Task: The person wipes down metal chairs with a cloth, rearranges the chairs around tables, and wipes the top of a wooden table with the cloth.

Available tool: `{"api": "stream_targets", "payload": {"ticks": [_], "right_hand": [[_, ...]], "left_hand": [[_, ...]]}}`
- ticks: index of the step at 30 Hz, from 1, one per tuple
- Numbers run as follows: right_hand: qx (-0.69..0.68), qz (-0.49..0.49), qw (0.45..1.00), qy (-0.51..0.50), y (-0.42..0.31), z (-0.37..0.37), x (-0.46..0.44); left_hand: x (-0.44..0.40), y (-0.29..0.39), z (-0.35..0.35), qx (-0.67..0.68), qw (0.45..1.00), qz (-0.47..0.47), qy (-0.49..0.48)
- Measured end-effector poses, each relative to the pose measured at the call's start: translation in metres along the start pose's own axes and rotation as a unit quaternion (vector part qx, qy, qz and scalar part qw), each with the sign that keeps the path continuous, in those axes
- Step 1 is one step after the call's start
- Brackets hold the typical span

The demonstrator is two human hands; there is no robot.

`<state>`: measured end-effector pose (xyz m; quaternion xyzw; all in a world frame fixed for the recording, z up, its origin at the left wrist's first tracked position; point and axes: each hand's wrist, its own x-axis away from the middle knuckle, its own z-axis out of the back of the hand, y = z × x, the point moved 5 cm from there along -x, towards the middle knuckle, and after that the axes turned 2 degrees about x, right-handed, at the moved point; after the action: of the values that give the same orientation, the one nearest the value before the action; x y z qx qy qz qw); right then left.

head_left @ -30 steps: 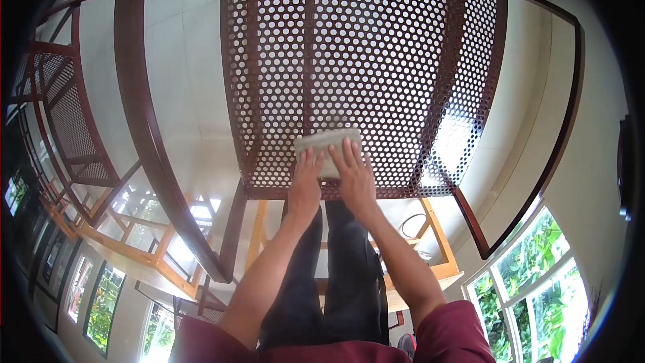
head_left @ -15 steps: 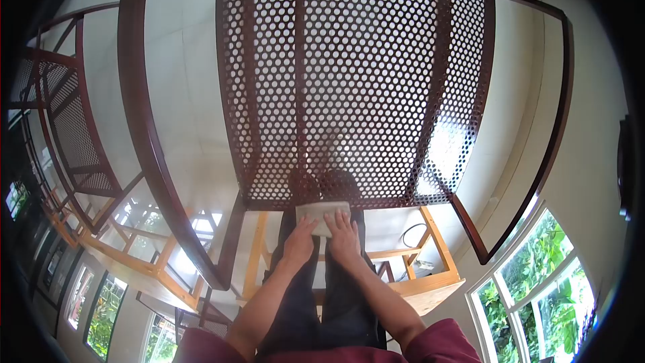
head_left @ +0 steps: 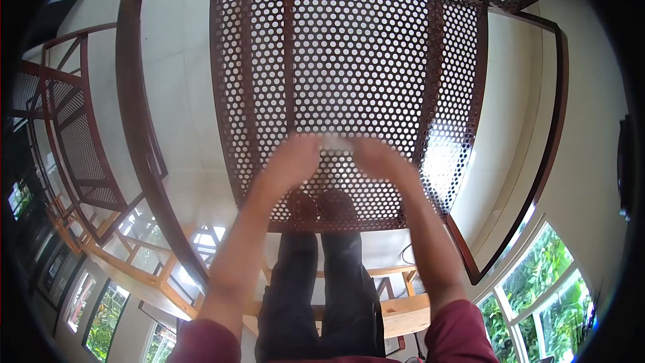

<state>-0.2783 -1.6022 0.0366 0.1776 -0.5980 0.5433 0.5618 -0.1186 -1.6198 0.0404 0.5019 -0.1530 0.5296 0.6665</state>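
Observation:
My left hand (head_left: pixel 299 158) and my right hand (head_left: pixel 377 158) are raised over the perforated brown metal seat (head_left: pixel 363 60), both smeared by motion. Between them stretches a pale folded cloth (head_left: pixel 334 142), blurred and mostly covered by the hands. Each hand appears closed on one end of it; the fingertips are hard to make out. Below the hands, my two shoes (head_left: pixel 319 207) show through the holes of the seat's front part.
Brown metal armrests frame the seat on the left (head_left: pixel 138 94) and right (head_left: pixel 561 94). Another perforated chair (head_left: pixel 84 141) stands at left. Light wooden furniture (head_left: pixel 403 312) lies behind my legs. A window (head_left: pixel 537 289) is at lower right.
Both hands have moved forward from the seat's front edge to over the seat, taking the pale cloth along. Their fingers lay flat on it before; now they grip its ends.

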Motion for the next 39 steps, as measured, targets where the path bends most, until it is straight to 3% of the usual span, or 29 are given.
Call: {"api": "stream_targets", "payload": {"ticks": [1, 2, 3, 4, 5, 6, 7, 8, 9, 10, 12, 13, 14, 16, 19, 22, 24, 26, 27, 28, 30, 31, 38, 39], "right_hand": [[0.013, 0.035, 0.997, 0.068, 0.005, 0.026, -0.022], [0.042, -0.011, 0.995, 0.087, -0.008, 0.065, -0.028], [0.047, 0.023, 0.991, 0.123, -0.013, 0.098, -0.042], [0.071, 0.006, 0.980, 0.188, -0.027, 0.132, -0.047], [0.007, -0.003, 0.982, 0.188, -0.043, 0.163, -0.047], [0.070, 0.134, 0.913, 0.379, -0.027, 0.185, -0.087], [0.180, 0.143, 0.844, 0.485, -0.027, 0.206, -0.105], [0.184, 0.143, 0.846, 0.480, -0.027, 0.222, -0.120], [0.195, 0.122, 0.866, 0.444, -0.023, 0.227, -0.138], [0.204, 0.101, 0.886, 0.405, -0.018, 0.225, -0.155], [0.265, 0.120, 0.809, 0.510, -0.011, 0.209, -0.177], [0.270, 0.092, 0.830, 0.479, -0.021, 0.206, -0.162], [0.275, 0.099, 0.819, 0.493, -0.015, 0.208, -0.171], [0.252, 0.106, 0.826, 0.494, -0.010, 0.214, -0.172], [0.251, 0.101, 0.834, 0.481, -0.012, 0.216, -0.169], [0.248, 0.073, 0.856, 0.448, -0.014, 0.219, -0.168], [0.247, 0.069, 0.855, 0.451, -0.014, 0.221, -0.168], [0.243, 0.068, 0.855, 0.454, -0.013, 0.219, -0.170], [0.233, 0.066, 0.860, 0.449, -0.015, 0.218, -0.166], [0.224, 0.065, 0.864, 0.446, -0.014, 0.215, -0.166], [0.226, 0.047, 0.866, 0.443, -0.007, 0.207, -0.182], [0.232, 0.035, 0.865, 0.443, -0.009, 0.197, -0.168], [0.186, 0.057, 0.866, 0.461, 0.003, 0.120, -0.117], [0.224, 0.041, 0.853, 0.469, 0.005, 0.107, -0.111]], "left_hand": [[-0.017, 0.020, 0.036, 0.027, 0.999, -0.016, 0.035], [-0.034, 0.040, 0.072, 0.054, 0.996, -0.033, 0.069], [-0.065, 0.041, 0.088, -0.036, 0.975, -0.070, 0.208], [-0.090, 0.052, 0.111, -0.029, 0.950, -0.138, 0.280], [-0.117, 0.056, 0.130, -0.033, 0.915, -0.184, 0.359], [-0.142, 0.058, 0.147, -0.036, 0.871, -0.228, 0.434], [-0.172, 0.054, 0.159, -0.023, 0.867, -0.245, 0.434], [-0.194, 0.049, 0.165, -0.010, 0.863, -0.260, 0.433], [-0.215, 0.039, 0.161, -0.062, 0.914, -0.112, 0.386], [-0.225, 0.031, 0.153, -0.074, 0.902, -0.131, 0.405], [-0.241, 0.014, 0.131, -0.099, 0.877, -0.168, 0.439], [-0.237, 0.016, 0.129, -0.078, 0.897, -0.150, 0.408], [-0.245, 0.012, 0.127, -0.125, 0.878, -0.165, 0.431], [-0.252, 0.014, 0.127, -0.103, 0.898, -0.140, 0.403], [-0.244, 0.013, 0.133, -0.084, 0.905, -0.185, 0.374], [-0.255, 0.012, 0.136, -0.177, 0.910, -0.146, 0.344], [-0.262, 0.004, 0.135, -0.179, 0.901, -0.175, 0.355], [-0.254, 0.013, 0.146, 0.005, 0.925, -0.124, 0.359], [-0.257, 0.009, 0.142, -0.146, 0.904, -0.201, 0.349], [-0.253, 0.010, 0.141, -0.042, 0.916, -0.168, 0.363], [-0.224, 0.026, 0.142, 0.046, 0.969, -0.024, 0.240], [-0.236, 0.010, 0.136, 0.049, 0.941, -0.108, 0.316], [-0.178, 0.005, 0.057, -0.221, 0.872, -0.155, 0.407], [-0.166, 0.005, 0.046, -0.208, 0.892, -0.137, 0.376]]}}
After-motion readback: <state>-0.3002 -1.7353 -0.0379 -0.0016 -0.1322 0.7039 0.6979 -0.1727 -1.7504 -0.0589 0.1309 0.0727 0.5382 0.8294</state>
